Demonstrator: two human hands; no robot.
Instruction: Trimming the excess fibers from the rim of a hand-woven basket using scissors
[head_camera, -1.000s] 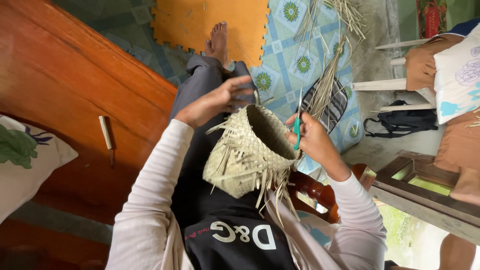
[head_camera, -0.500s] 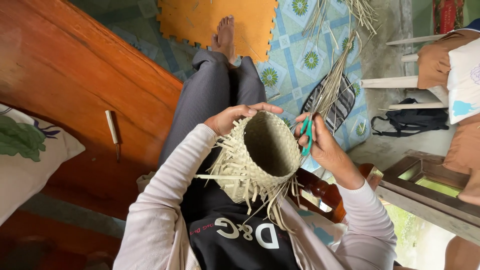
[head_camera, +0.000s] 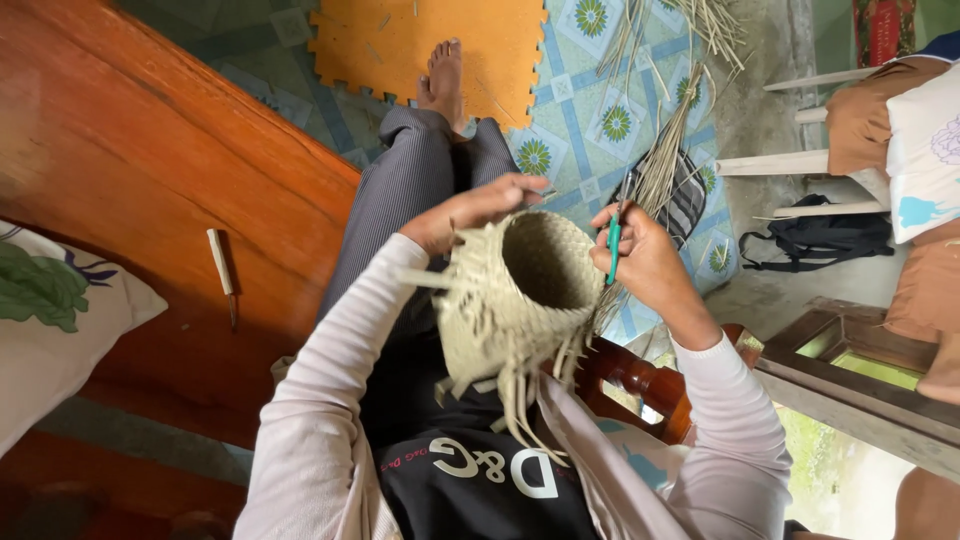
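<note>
Wood bench fills the left side, a pale-handled knife lying on it beside a white cushion. Orange foam mat lies on the patterned floor beyond the person's bare foot. Woven basket sits over the lap, mouth turned away, loose strip ends hanging down. Left hand grips its rim, fingers curled over the edge. Right hand touches the opposite rim, fingers closed around green-handled scissors.
</note>
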